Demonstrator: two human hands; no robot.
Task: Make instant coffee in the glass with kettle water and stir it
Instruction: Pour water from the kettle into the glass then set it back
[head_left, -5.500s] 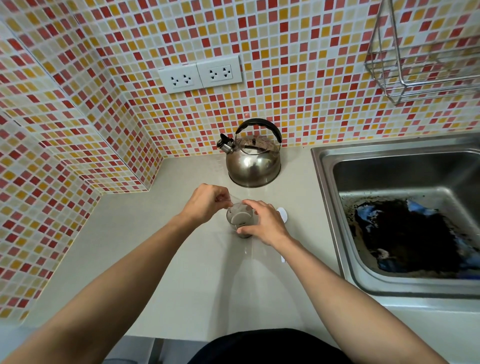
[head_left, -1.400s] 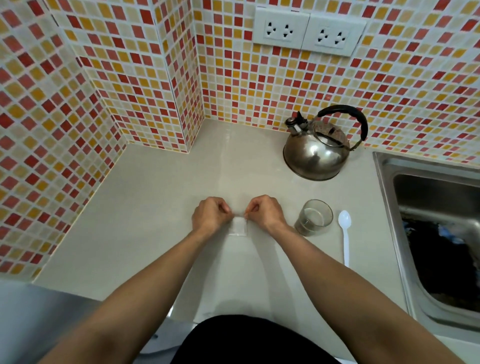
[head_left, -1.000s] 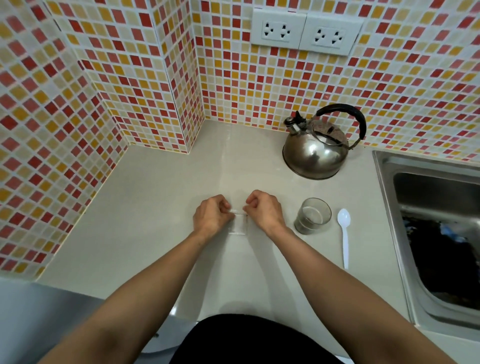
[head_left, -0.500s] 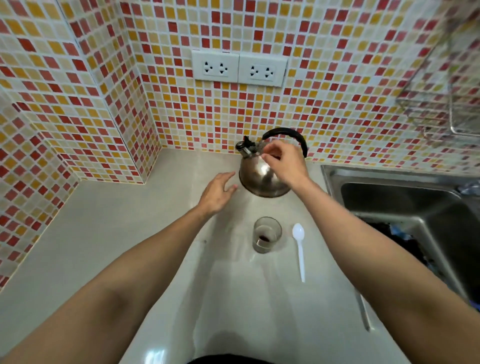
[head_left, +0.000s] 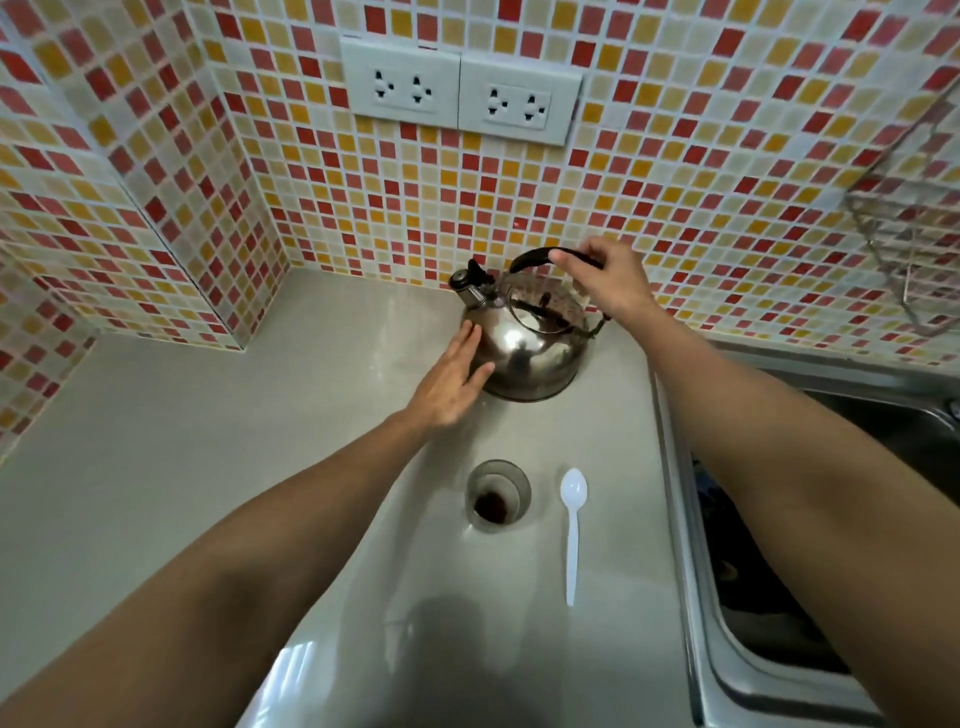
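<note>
A steel kettle (head_left: 530, 353) with a black handle and a capped spout stands on the counter against the tiled wall. My right hand (head_left: 608, 280) is closed around the top of its handle. My left hand (head_left: 452, 379) lies flat and open against the kettle's left side, fingers spread. A small clear glass (head_left: 497, 496) stands nearer to me, with dark coffee powder at its bottom. A white plastic spoon (head_left: 572, 525) lies on the counter just right of the glass, bowl pointing away from me.
The grey counter (head_left: 208, 467) runs left into a tiled corner. A steel sink (head_left: 737, 649) with dark contents lies to the right. Two wall sockets (head_left: 462, 98) sit above the kettle, and a wire rack (head_left: 904, 249) hangs at the upper right.
My right hand has shifted from the kettle's lid area to a grip on the handle. My left hand has moved forward onto the kettle's side. The small packet from earlier is out of view.
</note>
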